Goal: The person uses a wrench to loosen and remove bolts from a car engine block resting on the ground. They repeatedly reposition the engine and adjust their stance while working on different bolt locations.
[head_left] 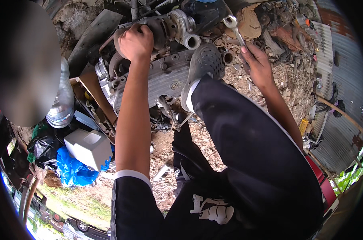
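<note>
While the black-trousered leg (249, 120) bends across the foreground, a blue plastic bag (73, 170) and a white block (83, 146) lie off to the left. Ahead, a grey perforated clog (207, 60) rests against the ribbed grey engine cover (165, 78). Just beyond, the right hand (258, 66) is wrapped round a wrench (239, 36), its open end pointing away. The left hand (136, 43) curls over a dark rounded metal part (156, 32) along the cover's far edge, near a silver housing (180, 24).

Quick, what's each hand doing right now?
Left hand: curled up at the engine; can't tell if it's gripping.
Right hand: closed, holding the wrench.
</note>
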`<action>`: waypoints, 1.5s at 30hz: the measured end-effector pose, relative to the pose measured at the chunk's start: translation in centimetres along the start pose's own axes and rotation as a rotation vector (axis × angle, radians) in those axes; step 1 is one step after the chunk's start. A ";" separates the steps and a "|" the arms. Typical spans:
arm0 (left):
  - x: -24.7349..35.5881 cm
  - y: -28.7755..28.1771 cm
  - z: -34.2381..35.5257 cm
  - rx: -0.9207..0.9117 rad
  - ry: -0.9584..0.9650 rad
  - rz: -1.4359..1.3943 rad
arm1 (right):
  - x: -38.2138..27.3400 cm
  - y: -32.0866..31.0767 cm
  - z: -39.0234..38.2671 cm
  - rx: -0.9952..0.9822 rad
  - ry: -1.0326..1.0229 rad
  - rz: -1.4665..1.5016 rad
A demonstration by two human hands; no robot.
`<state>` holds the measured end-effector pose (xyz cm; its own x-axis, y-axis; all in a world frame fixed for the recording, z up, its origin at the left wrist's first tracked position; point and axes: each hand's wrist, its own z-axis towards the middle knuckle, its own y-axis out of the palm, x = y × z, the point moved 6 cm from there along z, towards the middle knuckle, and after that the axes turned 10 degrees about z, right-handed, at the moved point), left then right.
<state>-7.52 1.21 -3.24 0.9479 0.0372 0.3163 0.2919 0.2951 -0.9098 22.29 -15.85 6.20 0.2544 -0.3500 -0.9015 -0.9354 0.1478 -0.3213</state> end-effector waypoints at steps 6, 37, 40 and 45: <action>-0.6 -0.5 -0.5 0.068 0.091 -0.015 | 3.1 1.9 2.2 -0.100 -0.246 -0.542; 1.3 -2.0 -1.3 0.118 0.252 -0.028 | 9.7 -4.7 -4.9 0.146 0.210 -0.057; 0.5 -1.8 -0.9 0.061 0.241 -0.040 | 9.5 -4.8 -5.5 0.274 0.260 0.156; 1.1 -0.9 1.1 -0.341 0.145 0.043 | 8.5 -3.0 -3.5 0.045 0.136 -0.451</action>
<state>-6.91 2.05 -1.76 0.9612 -0.1004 0.2570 0.2543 -0.0399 -0.9663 26.40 -22.53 0.57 0.5956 -0.5057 -0.6241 -0.7267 -0.0081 -0.6869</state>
